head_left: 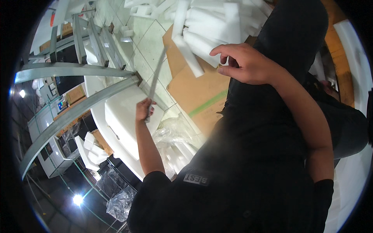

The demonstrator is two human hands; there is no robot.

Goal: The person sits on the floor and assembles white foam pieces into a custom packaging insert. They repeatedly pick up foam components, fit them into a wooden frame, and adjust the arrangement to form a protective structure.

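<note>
My left hand (143, 110) is closed around the handle end of a long, thin knife (157, 75). Its narrow grey blade points up and away, slightly to the right, over the floor tiles. My right hand (250, 64) hangs in front of my dark-trousered leg with nothing visible in it. Its fingers are bent, and a gap separates the index finger from the thumb. Just beyond the right hand lies a heap of white foam strips (208, 37). One loose foam strip (188, 56) slants across a flat piece of cardboard (200, 91).
Large white foam slabs (126, 116) stand to the left, beside my left forearm. Curved-looking metal bars (74, 70) cross the left side. Crumpled clear plastic (173, 134) lies near my left elbow, and pale tiles (147, 42) cover the floor.
</note>
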